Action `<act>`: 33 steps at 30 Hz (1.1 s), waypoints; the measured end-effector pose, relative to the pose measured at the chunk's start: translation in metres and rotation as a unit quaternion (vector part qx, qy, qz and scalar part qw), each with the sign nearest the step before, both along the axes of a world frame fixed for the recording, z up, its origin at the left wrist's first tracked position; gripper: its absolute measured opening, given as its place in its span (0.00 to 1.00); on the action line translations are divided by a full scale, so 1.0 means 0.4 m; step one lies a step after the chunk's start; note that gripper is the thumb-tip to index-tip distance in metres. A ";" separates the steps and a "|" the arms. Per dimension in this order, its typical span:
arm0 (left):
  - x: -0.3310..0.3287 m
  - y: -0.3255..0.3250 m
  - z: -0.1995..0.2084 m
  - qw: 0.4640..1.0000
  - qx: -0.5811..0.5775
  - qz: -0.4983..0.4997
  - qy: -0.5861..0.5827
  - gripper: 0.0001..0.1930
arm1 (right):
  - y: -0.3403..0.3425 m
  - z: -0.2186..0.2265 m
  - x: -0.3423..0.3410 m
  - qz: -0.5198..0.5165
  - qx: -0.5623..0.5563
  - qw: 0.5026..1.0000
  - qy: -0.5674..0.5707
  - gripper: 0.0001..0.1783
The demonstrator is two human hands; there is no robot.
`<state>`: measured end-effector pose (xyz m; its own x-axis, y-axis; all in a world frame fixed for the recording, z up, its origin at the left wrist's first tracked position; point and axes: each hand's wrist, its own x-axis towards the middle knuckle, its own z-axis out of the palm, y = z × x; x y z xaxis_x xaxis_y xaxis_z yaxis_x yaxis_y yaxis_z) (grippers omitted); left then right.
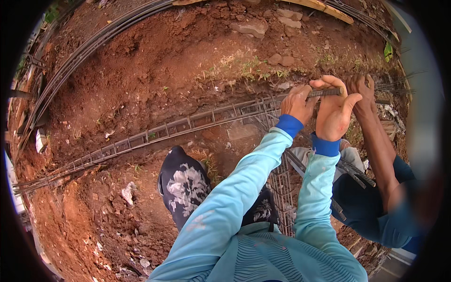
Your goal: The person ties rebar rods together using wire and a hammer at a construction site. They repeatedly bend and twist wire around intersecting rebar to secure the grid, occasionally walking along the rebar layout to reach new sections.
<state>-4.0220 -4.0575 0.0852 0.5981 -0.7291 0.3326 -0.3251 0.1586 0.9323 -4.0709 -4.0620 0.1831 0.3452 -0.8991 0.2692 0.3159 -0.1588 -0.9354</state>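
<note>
My left hand is closed around a short ribbed steel bar, which sticks out to the right from its fingers. The bar's end lies across the fingers of my right hand, whose palm faces up with thumb and fingers spread. Below and left of my hands a long rebar cage runs across the trench, its long bars tied with stirrups. A second rebar cage meets it near my left hand and runs toward me between my arms. Right beside my right hand is a co-worker's hand, its grip partly hidden.
The co-worker's arm reaches in from the right. Thick ribbed bars protrude near that person's lap. Bundled long rods curve along the upper left, and a wooden plank lies at the top. Stones sit on the red soil bank.
</note>
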 end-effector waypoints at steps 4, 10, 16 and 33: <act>-0.011 -0.004 -0.006 0.999 -0.044 -0.012 0.021 0.08 | -0.050 0.011 -0.007 0.091 -0.018 0.996 -0.010 0.48; -0.036 0.048 -0.038 0.996 -0.081 -0.011 0.028 0.06 | 0.014 -0.026 -0.034 0.061 -0.054 0.993 0.088 0.32; -0.126 0.158 -0.091 0.996 -0.085 -0.021 0.021 0.09 | 0.159 -0.086 -0.136 0.080 -0.073 0.994 0.003 0.30; -0.374 0.470 -0.241 0.990 -0.106 0.046 -0.086 0.19 | 0.526 -0.294 -0.443 0.029 -0.206 0.975 0.080 0.24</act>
<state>-4.1715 -3.8694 -0.0110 0.5797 -0.5771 0.5752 -0.4976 0.3083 0.8108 -4.2480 -3.8515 0.0656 0.4588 -0.7039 0.5422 0.1915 -0.5176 -0.8339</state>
